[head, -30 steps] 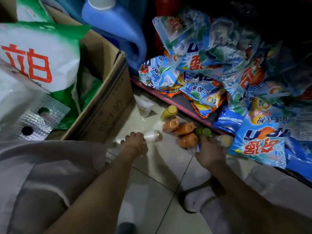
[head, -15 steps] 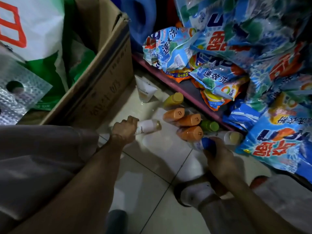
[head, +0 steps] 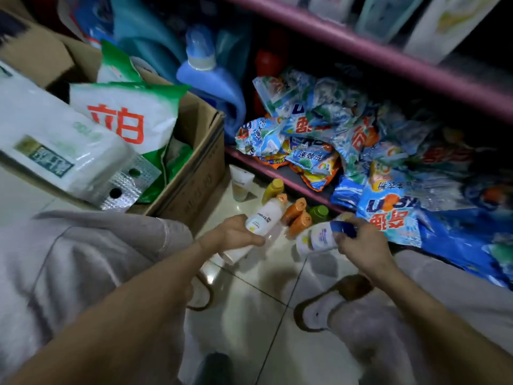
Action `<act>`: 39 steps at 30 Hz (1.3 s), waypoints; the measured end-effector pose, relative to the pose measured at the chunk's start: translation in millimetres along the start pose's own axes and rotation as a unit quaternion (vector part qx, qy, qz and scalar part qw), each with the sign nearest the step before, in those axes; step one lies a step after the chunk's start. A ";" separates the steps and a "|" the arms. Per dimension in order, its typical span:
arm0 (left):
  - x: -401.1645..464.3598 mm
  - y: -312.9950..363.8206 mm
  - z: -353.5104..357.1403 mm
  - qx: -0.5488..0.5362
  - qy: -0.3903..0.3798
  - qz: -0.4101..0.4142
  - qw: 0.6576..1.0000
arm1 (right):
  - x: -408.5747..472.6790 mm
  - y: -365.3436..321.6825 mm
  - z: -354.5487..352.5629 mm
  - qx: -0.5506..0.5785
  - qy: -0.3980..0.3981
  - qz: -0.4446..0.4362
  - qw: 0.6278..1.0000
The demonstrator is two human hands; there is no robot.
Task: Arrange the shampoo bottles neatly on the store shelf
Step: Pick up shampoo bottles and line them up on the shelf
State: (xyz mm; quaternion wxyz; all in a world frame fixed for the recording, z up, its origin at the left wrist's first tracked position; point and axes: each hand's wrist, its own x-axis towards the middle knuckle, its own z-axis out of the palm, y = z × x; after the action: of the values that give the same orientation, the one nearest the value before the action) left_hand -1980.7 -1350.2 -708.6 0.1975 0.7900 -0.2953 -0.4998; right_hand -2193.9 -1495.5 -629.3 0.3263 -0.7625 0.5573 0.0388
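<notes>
A pink metal store shelf (head: 361,44) runs across the back, its bottom tier heaped with crinkled blue-and-orange detergent bags (head: 319,140). To the left, an open brown cardboard box (head: 194,173) holds big white-and-green sacks, and a tall blue plastic detergent jug (head: 211,79) stands behind it. The person crouches on the pale tiled floor (head: 249,315).

The left hand (head: 236,237) is clamped around a white shampoo bottle with an orange cap (head: 263,218), lifted off the tiles. The right hand (head: 361,243) is closed on a white bottle with a blue cap (head: 322,236), held tilted just above the floor.

Between and beyond them, small orange-capped bottles (head: 297,215), a green one (head: 319,212) and a yellow one (head: 273,188) stand packed close against the shelf's base, with a white tube (head: 241,184) beside them.

The risk, as I see it, is crowding: either held bottle swinging near that cluster could knock the little ones over. The slumped bags leave little room on the tier, so anything set there may tip or get buried.
</notes>
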 end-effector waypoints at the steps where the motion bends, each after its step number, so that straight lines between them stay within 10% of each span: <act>1: -15.1 10.1 -5.7 -0.055 -0.014 0.015 0.998 | -10.6 -4.9 -12.2 0.036 0.020 -0.013 0.999; 10: -133.0 90.3 -59.1 -0.280 -0.163 0.140 0.935 | -92.9 -60.8 -176.4 0.254 0.308 -0.205 0.893; 17: -165.8 158.0 -64.4 -0.307 -0.090 0.226 0.920 | -86.0 -99.4 -297.3 0.147 0.460 -0.273 0.832; 39: -179.9 222.2 -70.9 -0.260 -0.005 0.358 0.897 | -38.2 -113.7 -319.9 -0.175 0.372 -0.105 0.905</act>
State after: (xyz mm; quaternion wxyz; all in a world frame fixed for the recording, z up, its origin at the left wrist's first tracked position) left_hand -2034.9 -1395.7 -422.7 0.5602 0.5487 -0.4184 -0.4582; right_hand -2206.2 -1618.1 -310.7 -0.0416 -0.8203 0.5394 -0.1856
